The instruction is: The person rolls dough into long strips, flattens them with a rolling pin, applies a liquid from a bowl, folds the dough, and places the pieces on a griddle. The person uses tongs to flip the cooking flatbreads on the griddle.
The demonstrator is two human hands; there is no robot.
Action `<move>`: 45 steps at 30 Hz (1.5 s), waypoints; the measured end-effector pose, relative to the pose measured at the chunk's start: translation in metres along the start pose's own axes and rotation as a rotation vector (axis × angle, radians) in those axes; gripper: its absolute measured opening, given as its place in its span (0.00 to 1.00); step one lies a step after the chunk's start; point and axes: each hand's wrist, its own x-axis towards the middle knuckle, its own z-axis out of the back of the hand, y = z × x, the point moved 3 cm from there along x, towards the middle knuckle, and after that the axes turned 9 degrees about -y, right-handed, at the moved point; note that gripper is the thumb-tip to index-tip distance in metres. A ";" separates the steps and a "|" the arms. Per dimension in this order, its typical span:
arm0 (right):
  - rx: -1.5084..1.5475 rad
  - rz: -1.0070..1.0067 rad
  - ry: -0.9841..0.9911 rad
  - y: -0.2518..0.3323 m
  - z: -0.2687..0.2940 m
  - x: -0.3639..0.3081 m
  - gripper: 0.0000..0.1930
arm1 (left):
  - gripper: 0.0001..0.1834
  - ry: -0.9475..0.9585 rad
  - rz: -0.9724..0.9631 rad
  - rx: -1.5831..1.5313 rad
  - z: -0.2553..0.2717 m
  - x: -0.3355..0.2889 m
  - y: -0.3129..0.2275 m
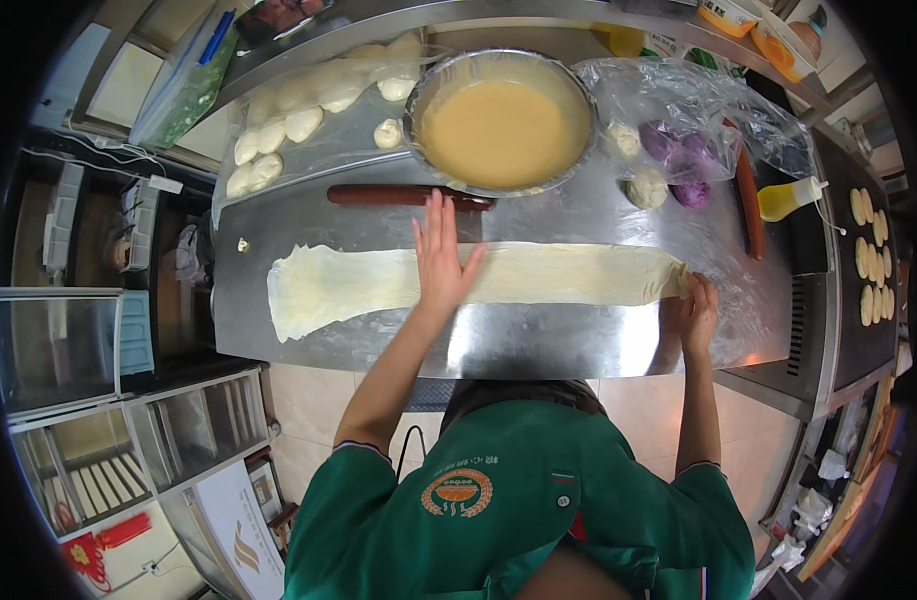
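Observation:
A long, thin sheet of rolled dough (pixel 569 273) stretches from left to right across the steel worktable (pixel 379 345). My left hand (pixel 444 260) lies flat on the dough left of its middle, fingers stretched toward the far side. At the dough's right end, my right hand (pixel 697 312) has its fingers pinched on the edge, which is slightly crumpled there. Just beyond my left fingertips lies a dark brown rolling pin (pixel 389 195). Behind it stands a big metal bowl (pixel 411 120) of pale yellow batter (pixel 499 130), with plastic film round its rim.
White dough balls (pixel 304 123) sit on a plastic-covered tray at the far left. Purple balls (pixel 692 193) lie partly under clear plastic at the right, near another rolling pin (pixel 747 200) and a yellow squeeze bottle (pixel 787 200). Flat cakes (pixel 867 258) rest on a dark griddle (pixel 844 340).

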 end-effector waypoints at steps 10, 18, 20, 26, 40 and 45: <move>0.083 -0.092 0.020 -0.003 0.002 -0.009 0.22 | 0.46 0.256 -0.178 -0.401 -0.043 -0.003 -0.032; 0.166 -0.173 0.228 -0.014 -0.003 0.010 0.16 | 0.50 0.619 -0.011 0.269 0.011 -0.059 0.023; 0.140 -0.208 0.139 -0.014 -0.004 0.011 0.13 | 0.50 0.510 0.066 0.324 0.017 -0.063 0.043; 0.110 -0.084 0.027 0.024 -0.022 -0.009 0.18 | 0.54 0.398 -0.144 0.112 -0.047 -0.076 -0.035; 0.109 0.074 0.299 0.017 -0.023 0.019 0.25 | 0.54 0.564 -0.267 -0.275 -0.076 -0.048 -0.082; -0.085 -0.159 0.028 0.020 -0.012 0.019 0.22 | 0.48 0.554 -0.007 0.321 0.029 -0.065 0.076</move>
